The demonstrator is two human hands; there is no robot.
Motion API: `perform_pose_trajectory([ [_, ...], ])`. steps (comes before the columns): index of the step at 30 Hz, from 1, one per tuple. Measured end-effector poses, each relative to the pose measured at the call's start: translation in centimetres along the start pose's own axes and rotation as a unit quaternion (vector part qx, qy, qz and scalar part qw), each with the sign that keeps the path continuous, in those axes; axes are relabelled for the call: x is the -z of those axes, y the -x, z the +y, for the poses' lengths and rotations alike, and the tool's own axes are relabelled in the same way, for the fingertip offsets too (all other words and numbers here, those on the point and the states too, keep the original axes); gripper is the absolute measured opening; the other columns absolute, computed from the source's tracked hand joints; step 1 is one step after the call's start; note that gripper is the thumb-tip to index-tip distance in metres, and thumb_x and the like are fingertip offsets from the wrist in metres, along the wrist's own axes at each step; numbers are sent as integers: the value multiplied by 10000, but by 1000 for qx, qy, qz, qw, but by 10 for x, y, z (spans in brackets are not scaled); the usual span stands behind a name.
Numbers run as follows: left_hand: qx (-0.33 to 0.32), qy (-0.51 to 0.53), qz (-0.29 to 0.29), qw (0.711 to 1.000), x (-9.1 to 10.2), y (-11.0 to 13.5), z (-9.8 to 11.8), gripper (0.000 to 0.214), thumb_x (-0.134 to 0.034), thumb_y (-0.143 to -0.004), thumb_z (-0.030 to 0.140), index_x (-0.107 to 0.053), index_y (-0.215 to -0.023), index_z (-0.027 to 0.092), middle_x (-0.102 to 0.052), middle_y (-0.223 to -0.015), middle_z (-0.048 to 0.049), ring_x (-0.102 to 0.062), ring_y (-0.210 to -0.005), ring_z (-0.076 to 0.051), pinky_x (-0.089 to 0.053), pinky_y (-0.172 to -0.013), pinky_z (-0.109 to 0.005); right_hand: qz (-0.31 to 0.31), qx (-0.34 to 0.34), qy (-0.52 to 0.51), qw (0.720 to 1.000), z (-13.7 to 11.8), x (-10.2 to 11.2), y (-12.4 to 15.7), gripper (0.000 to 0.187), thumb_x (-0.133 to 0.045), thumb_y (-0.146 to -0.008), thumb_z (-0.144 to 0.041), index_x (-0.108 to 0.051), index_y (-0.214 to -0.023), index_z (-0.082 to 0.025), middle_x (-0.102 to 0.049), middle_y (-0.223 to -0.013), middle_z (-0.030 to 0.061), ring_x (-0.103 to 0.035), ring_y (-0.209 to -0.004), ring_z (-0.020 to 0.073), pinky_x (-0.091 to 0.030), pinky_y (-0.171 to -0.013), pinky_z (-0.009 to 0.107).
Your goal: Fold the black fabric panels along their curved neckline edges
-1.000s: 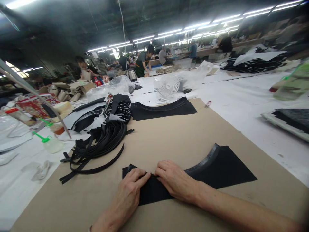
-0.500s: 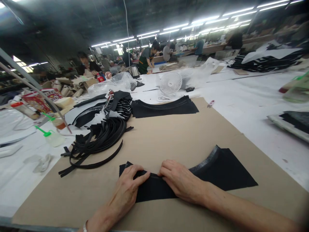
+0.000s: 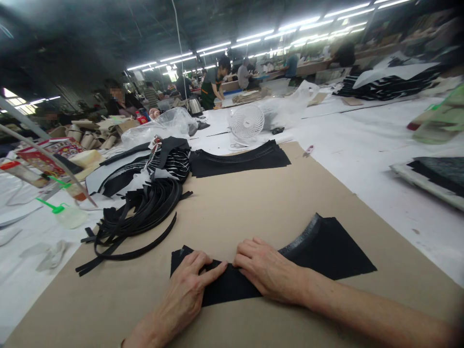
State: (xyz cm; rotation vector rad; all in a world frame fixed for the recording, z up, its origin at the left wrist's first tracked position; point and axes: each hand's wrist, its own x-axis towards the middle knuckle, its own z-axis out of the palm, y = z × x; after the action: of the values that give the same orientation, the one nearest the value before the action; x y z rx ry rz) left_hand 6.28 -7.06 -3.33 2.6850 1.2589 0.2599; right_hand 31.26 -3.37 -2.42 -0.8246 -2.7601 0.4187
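Observation:
A curved black fabric piece (image 3: 328, 251) lies on the brown cardboard sheet (image 3: 253, 198) right in front of me. My left hand (image 3: 184, 290) rests on its left end, fingers stretched flat and the index finger pointing towards the other hand. My right hand (image 3: 268, 270) sits just to the right, with bent fingers pressed over the piece's upper edge near the middle. The index fingertips of both hands nearly meet. The piece's right half shows a grey rim along its inner curve.
A bundle of black strips (image 3: 141, 215) lies at the left of the cardboard, with striped cloth (image 3: 174, 162) and a stack of black pieces (image 3: 239, 159) behind. A white fan (image 3: 247, 123), green-capped glue bottles (image 3: 67, 215) and plastic bags stand on the white table. Other people work farther back.
Both hands stay on the black piece's upper edge. My left fingers have spread flatter along it. The camera has shifted slightly.

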Motion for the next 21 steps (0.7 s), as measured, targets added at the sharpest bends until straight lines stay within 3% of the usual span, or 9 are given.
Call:
perform_pose_trajectory([
  [6,-38,-25,59,997,-5,1,7,503,-344,-882,20,-560,-1277,244,-561,-1194,-86,-501,-1095,-217,-449,-943,-391,5,38,64,997,-2,-3,1,106,-461,-913,-152,-562,-903,-181,-575,-900,52,-480,-871,200,-304,-769,354],
  [10,28,70,65,995,-3,-16,25,370,-366,-911,72,-588,-1171,216,-601,-1061,-65,-535,-1000,-189,-459,-892,-352,14,-1,18,1000,-2,6,2,92,-482,-918,-196,-550,-978,-176,-583,-950,59,-502,-887,198,-323,-796,347],
  [15,135,123,11,983,1,-43,48,245,-563,-829,153,-612,-1061,215,-608,-1020,-56,-534,-983,-228,-433,-895,-404,-6,-41,3,999,8,26,5,155,-565,-859,-258,-551,-981,-163,-602,-975,80,-530,-931,229,-345,-855,380],
  [21,197,174,-42,964,11,-60,54,271,-485,-707,38,-615,-884,196,-609,-901,-32,-545,-892,-193,-426,-829,-340,-101,-52,-3,994,21,39,-3,232,-650,-787,-330,-598,-934,-159,-642,-933,87,-571,-895,256,-378,-851,419],
])
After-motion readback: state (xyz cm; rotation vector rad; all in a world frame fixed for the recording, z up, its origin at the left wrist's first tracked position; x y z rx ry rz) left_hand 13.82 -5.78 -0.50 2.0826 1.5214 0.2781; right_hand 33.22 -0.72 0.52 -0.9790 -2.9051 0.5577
